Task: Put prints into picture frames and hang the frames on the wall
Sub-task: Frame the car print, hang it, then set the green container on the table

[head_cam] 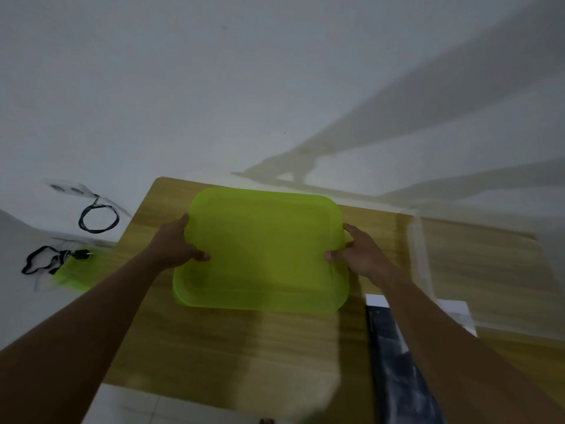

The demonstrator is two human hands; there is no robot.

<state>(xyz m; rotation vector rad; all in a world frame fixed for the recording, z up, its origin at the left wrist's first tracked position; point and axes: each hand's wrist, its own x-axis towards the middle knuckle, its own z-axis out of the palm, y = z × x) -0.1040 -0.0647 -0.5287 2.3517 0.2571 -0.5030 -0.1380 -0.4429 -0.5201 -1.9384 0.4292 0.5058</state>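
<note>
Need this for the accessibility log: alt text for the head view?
Both hands, left hand and right hand, grip opposite sides of a translucent green plastic tray over a wooden table against a white wall. A dark print lies at right.

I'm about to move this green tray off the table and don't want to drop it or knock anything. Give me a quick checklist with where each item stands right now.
1. Left hand grips the left rim of the translucent lime-green plastic tray: ok.
2. Right hand grips the right rim: ok.
3. Tray is empty, nothing to spill: cannot tell; the picture is blurred.
4. Tray is level: cannot tell.
5. Dark print lies clear of the tray, on the wooden table under the right forearm: ok.
6. Black cable by the wall socket on the left is clear of the tray: ok.
</note>
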